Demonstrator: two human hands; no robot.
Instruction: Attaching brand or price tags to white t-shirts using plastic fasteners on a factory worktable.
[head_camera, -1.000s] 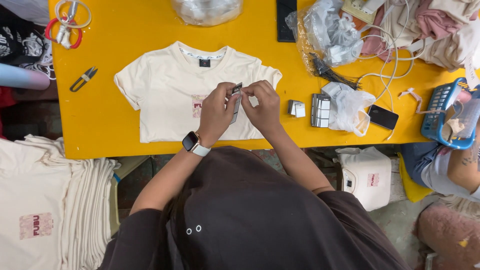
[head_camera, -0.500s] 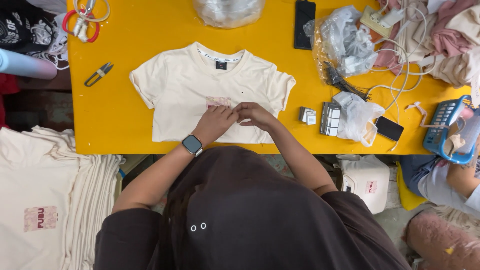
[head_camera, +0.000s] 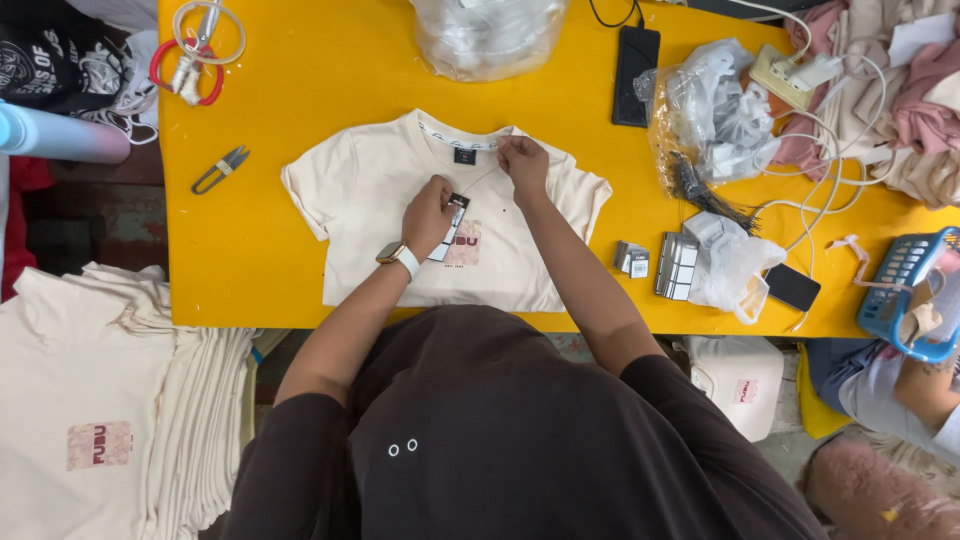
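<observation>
Table (head_camera: 300, 260), yellow, carries a cream shirt (head_camera: 370, 200) laid flat, front up, collar away from the person. Left hand (head_camera: 430, 215) pinches a hang tag (head_camera: 452, 215) over the chest print; right hand (head_camera: 522, 165) fingers pinch its thin string near the collar, drawn taut between them. Snips (head_camera: 220, 170) lie left, apart.
</observation>
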